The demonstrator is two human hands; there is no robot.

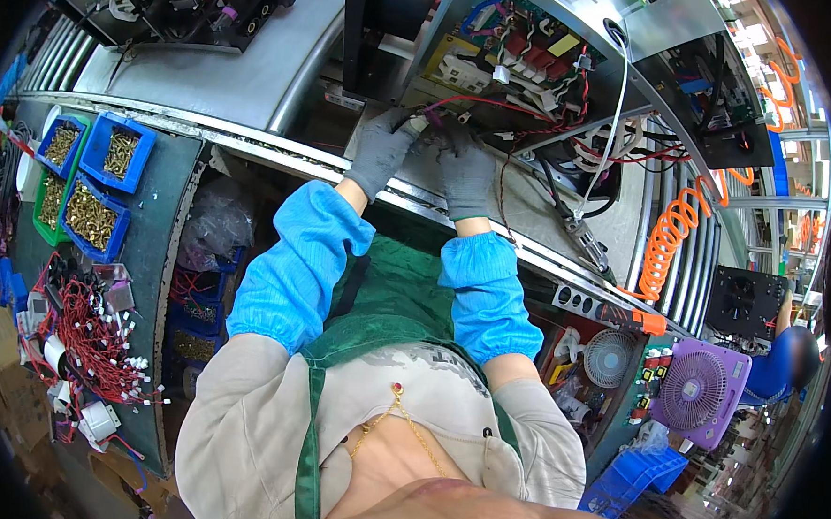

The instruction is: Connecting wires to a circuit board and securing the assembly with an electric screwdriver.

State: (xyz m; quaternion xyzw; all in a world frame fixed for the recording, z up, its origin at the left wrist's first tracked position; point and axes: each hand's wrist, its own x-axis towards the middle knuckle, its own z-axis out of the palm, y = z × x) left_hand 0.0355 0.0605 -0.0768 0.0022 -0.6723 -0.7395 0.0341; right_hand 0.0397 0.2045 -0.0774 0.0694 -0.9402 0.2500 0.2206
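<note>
Metal table (550, 231) bears an open case (579, 10), at whose near side the left hand (382, 151) and right hand (467, 173) adjoin a red wire (485, 100), fingers (455, 147) partly curled, their hold indiscernible.

Cabinet (579, 7), one o'clock: smooth metal. Hands (381, 154), twelve o'clock: matt cloth gloves (467, 178). Coiled hose (668, 237), three o'clock: glossy plastic. Fasteners (91, 216), nine o'clock: shiny metal.

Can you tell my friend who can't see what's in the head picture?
A gray-gloved left hand and right hand work close together at an open metal cabinet packed with wires. Blue bins of small brass-coloured fasteners sit at left.
</note>
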